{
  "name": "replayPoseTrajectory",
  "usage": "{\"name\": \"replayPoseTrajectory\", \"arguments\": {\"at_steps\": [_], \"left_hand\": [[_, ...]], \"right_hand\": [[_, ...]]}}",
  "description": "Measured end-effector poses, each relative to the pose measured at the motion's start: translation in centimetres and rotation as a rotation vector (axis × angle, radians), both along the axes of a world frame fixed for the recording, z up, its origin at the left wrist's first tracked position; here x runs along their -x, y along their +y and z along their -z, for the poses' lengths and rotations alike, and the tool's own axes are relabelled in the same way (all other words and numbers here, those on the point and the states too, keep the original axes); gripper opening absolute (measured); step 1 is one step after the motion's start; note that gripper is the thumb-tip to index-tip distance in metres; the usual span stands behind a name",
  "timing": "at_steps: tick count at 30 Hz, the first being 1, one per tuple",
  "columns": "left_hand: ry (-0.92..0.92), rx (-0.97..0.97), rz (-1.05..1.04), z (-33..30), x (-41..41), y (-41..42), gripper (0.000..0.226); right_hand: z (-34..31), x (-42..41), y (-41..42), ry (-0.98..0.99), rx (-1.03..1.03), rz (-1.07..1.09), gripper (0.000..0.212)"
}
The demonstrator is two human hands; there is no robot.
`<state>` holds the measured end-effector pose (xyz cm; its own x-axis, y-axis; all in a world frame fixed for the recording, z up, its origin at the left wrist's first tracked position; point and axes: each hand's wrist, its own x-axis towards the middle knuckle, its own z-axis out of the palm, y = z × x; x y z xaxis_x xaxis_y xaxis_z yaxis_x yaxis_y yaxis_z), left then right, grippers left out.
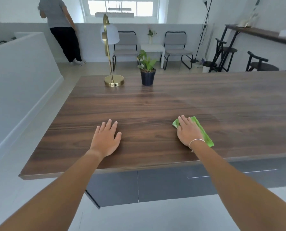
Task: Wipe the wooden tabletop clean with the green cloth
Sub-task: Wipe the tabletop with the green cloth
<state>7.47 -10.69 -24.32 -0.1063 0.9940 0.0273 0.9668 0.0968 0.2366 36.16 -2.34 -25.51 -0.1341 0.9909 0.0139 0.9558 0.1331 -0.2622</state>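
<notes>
The dark wooden tabletop fills the middle of the view. A folded green cloth lies flat on it near the front edge, right of centre. My right hand presses palm-down on the cloth, fingers spread, covering its left half. My left hand rests flat on the bare wood to the left, fingers apart, holding nothing.
A brass desk lamp and a potted plant stand at the table's far side. Grey drawers sit under the front edge. A person stands at the back left by a white wall. Chairs, a white side table and stools are beyond the table.
</notes>
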Motion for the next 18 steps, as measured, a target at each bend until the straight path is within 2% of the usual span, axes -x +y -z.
{"name": "replayPoseTrajectory", "arguments": {"at_steps": [3,6,9,13,16,18], "left_hand": [[0.001,0.001,0.072,0.2,-3.5,1.9,0.055],[0.003,0.004,0.116,0.8,-6.5,3.5,0.055],[-0.004,0.01,0.105,1.8,-8.0,4.3,0.056],[0.021,-0.01,0.08,2.6,-8.1,4.4,0.057],[0.024,-0.023,0.066,2.6,-8.3,4.4,0.057],[0.022,-0.022,0.062,2.5,-8.4,4.3,0.057]], "right_hand": [[0.3,0.9,-2.9,0.013,-0.002,-0.262,0.05],[0.3,-2.7,-4.7,0.053,-0.014,-0.337,0.049],[0.3,-9.1,-3.7,-0.027,-0.047,-0.177,0.047],[-0.2,-14.3,0.3,-0.095,0.042,0.092,0.049],[-0.4,-12.0,3.2,-0.087,0.046,0.111,0.05],[-0.3,-8.7,4.0,-0.087,0.024,0.019,0.051]]}}
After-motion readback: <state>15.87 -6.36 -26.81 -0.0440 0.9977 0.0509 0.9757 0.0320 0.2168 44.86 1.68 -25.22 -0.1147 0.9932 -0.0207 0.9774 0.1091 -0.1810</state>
